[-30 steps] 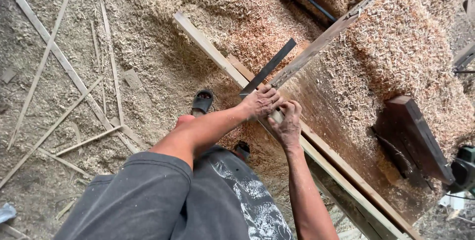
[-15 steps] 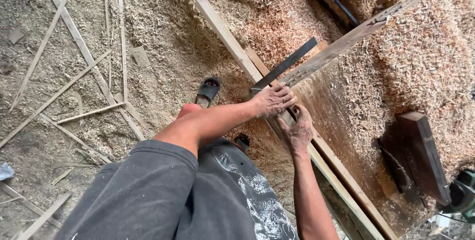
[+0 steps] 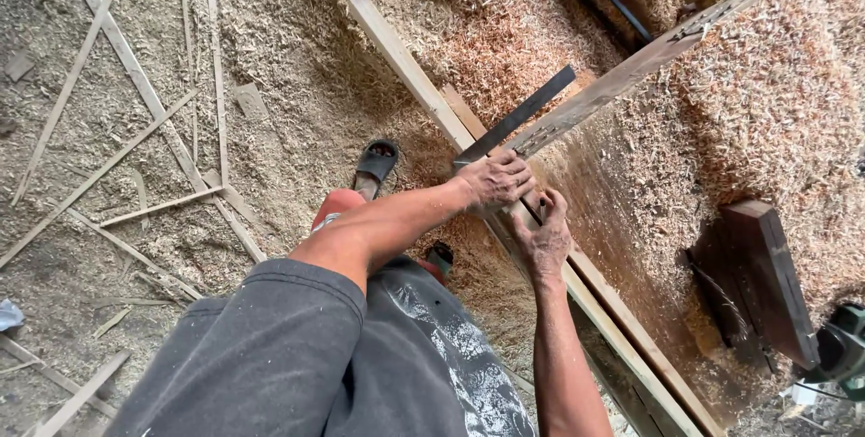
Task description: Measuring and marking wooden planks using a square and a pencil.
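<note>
rough wood plank (image 3: 423, 86), seemingly matt metal ruler (image 3: 518, 117)

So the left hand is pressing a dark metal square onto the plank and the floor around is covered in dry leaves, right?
Not leaves: the head view shows the floor covered in sawdust and wood shavings. The left hand does press the dark metal square onto the plank.

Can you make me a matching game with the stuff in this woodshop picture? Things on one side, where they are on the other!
Things:
1. left hand
2. dark metal ruler
3. black sandal
4. dark wooden block

Places:
A. on the sawdust floor, beside the long plank
B. at the right, among piled shavings
C. pressing down the ruler's near end
D. lying slantwise across the pale wooden plank

Pairs: 1-C, 2-D, 3-A, 4-B
</note>
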